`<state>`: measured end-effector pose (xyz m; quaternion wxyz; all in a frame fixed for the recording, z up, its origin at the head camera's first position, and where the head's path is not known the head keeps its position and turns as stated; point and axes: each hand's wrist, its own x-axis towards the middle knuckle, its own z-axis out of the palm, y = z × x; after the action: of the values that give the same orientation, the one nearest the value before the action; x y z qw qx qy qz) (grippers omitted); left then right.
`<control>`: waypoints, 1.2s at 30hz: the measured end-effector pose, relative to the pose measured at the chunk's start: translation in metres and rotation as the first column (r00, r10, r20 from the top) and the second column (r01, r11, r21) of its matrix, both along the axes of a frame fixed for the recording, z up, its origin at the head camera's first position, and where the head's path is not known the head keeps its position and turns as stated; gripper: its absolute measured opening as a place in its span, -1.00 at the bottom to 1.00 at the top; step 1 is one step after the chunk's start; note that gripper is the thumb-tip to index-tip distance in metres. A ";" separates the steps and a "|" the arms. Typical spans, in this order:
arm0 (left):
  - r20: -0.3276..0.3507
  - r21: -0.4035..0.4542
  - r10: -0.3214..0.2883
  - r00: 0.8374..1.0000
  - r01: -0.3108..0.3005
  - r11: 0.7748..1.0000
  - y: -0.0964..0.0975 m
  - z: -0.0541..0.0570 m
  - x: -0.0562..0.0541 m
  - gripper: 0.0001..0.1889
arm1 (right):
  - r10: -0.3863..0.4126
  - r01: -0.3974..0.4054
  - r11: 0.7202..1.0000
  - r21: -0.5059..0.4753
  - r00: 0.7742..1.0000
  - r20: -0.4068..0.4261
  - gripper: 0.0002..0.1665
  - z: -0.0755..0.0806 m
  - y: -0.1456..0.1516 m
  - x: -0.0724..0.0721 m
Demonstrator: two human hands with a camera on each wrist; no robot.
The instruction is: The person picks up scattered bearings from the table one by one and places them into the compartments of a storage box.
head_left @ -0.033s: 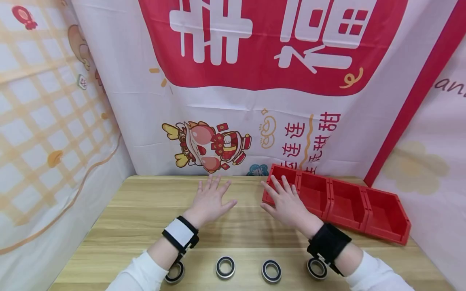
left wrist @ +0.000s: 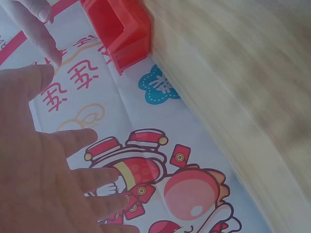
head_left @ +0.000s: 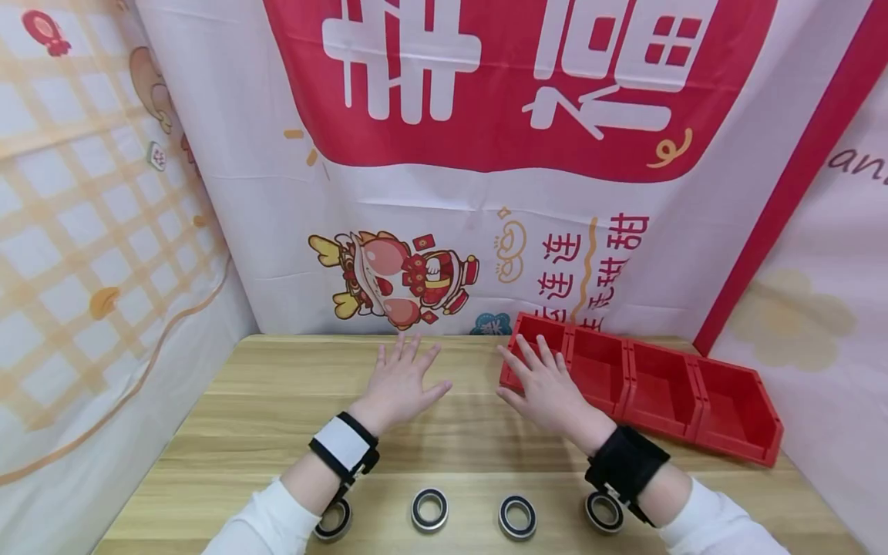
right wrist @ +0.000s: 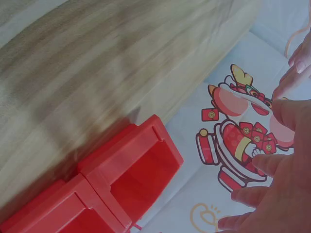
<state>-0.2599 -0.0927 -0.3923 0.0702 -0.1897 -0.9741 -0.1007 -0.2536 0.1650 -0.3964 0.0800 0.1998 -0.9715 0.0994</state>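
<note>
Both hands are held palm down with fingers spread over the middle of the wooden table point(head_left: 250, 401), and neither holds anything. My left hand point(head_left: 402, 381) is left of centre and also fills the left wrist view point(left wrist: 43, 160). My right hand point(head_left: 544, 385) is beside it, its fingertips in front of the leftmost bin of a row of red bins point(head_left: 666, 385). Whether the palms touch the wood I cannot tell. Several black-and-silver bearing rings lie along the near edge: one point(head_left: 429, 509), another point(head_left: 517, 516), and two partly hidden by my wrists point(head_left: 334, 523) point(head_left: 603, 512).
The red bins stand joined in a slanted row at the back right, all with nothing in them; the end bin point(left wrist: 124, 29) point(right wrist: 141, 170) shows in both wrist views. Printed cloth backdrops point(head_left: 444, 193) close off the back and both sides of the table.
</note>
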 end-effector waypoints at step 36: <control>0.257 0.503 -0.049 0.965 -0.091 0.860 0.140 -0.006 -0.080 -0.24 | -0.472 0.480 0.877 -0.026 0.870 0.144 -0.61 0.041 0.272 -0.021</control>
<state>-0.3397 0.0470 -0.3979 -0.0098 -0.1387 -0.9153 -0.3781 -0.2749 0.4369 -0.3558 0.0432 -0.0551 -0.9904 0.1194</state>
